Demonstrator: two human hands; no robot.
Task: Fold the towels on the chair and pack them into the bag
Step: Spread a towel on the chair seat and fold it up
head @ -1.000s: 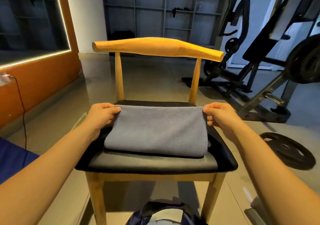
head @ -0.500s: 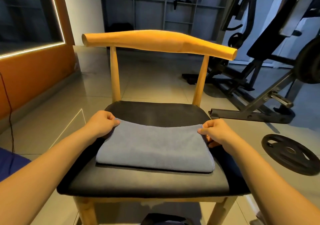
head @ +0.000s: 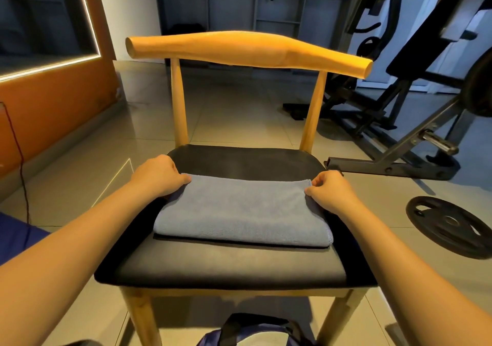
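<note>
towel: grey, folded, flat on chair seat | left hand, right hand: pinch its far corners, likely squaring for next fold | bag: below, awaiting towel

Folded grey towel on chair

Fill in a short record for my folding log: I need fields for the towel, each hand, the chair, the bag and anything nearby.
towel: grey, folded, lying flat on the chair seat
left hand: grips the towel's far left corner
right hand: pinches the towel's far right corner
chair: wooden frame, black seat
bag: below the seat's near edge, only partly in view; the towel is not in it yet
nearby: weight plate lying right of the chair
</note>
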